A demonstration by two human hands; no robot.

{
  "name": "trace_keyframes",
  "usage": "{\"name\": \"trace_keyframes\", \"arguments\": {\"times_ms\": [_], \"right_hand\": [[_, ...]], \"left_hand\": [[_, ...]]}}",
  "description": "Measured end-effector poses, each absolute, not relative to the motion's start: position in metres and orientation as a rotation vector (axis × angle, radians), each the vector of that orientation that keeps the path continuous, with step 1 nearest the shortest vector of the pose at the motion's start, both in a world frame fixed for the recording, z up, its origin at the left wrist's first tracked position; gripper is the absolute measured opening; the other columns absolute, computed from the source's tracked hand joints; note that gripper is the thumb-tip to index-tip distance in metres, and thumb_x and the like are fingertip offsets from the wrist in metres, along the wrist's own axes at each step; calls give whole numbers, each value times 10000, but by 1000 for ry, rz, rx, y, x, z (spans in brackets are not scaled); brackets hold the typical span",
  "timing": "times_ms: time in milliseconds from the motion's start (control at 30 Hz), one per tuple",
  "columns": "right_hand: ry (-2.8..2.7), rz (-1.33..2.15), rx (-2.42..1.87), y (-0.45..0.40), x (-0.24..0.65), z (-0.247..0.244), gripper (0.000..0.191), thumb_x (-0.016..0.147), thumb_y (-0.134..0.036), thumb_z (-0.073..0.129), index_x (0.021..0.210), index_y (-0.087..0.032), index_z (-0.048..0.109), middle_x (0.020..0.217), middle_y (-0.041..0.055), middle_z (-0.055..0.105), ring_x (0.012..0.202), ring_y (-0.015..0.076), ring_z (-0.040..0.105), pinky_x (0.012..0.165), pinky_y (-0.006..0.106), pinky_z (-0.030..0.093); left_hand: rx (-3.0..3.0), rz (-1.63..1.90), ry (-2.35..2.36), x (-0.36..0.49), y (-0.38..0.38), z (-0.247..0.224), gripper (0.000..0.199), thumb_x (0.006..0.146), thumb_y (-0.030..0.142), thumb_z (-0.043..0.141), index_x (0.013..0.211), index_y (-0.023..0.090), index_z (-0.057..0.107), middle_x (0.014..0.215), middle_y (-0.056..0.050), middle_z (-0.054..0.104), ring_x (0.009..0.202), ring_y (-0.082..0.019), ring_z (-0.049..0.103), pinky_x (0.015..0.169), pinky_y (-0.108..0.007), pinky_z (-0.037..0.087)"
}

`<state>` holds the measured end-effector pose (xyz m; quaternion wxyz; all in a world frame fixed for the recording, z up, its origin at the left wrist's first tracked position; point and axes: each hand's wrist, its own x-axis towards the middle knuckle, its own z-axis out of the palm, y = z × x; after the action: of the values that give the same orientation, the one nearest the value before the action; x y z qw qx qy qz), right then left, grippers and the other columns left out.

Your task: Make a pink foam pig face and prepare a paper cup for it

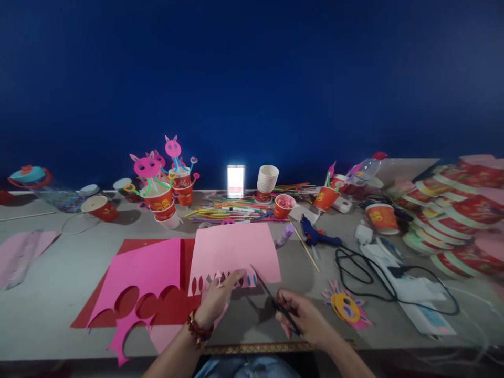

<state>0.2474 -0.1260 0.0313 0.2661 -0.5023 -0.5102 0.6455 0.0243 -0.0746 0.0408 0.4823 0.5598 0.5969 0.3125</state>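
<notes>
My right hand [294, 311] is closed round the handles of black scissors [271, 298]. Their blades reach up and left to the lower edge of a light pink sheet of paper [236, 244]. My left hand [218, 299], with a beaded bracelet at the wrist, grips that lower edge, thumb on top. Along the edge runs a row of pointed oval shapes, some with blue centres and some cut through. Left of my left hand, a bright pink sheet [147, 268] with round cut-outs lies on red paper [84, 312].
Pink animal figures [147, 167] stand in red paper cups at the back left. Coloured sticks [228, 210], stacked white cups [268, 178] and a blue glue gun [317, 233] lie beyond the sheet. A black cable [358, 291], power strip [423, 310] and piled red cups [464, 210] occupy the right.
</notes>
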Motion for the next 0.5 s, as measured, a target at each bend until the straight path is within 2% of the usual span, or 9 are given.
{"name": "trace_keyframes", "arguments": {"times_ms": [133,233,300,500], "right_hand": [[-1331,1784,-1299,-130,244,42,353,752,-410,666,678,-231,370,508,-90,496,436,76,470,473,200,331],[-1289,1827,-1262,-135,242,48,353,743,-404,671,693,-235,366,519,-86,507,440,83,480,478,205,355],[-1283,1838,-1255,-137,242,48,362,740,-405,679,693,-235,363,521,-87,501,441,86,485,485,209,370],[-1312,1864,-1216,-139,242,36,334,770,-404,650,722,-231,368,499,-103,468,429,84,480,484,194,367]], "left_hand": [[1359,732,1341,21,-76,33,327,878,342,452,902,253,766,990,-29,775,944,-201,707,875,-294,544],[1551,704,1393,14,-75,22,334,797,232,521,1036,277,750,1139,-12,737,1090,-209,664,999,-317,481],[1604,678,1459,12,-74,19,368,756,190,549,1055,278,745,1165,-8,726,1134,-213,643,1040,-327,452],[1411,717,1500,24,-75,33,285,841,219,509,973,256,760,1039,-21,767,1032,-197,699,942,-309,527]]}}
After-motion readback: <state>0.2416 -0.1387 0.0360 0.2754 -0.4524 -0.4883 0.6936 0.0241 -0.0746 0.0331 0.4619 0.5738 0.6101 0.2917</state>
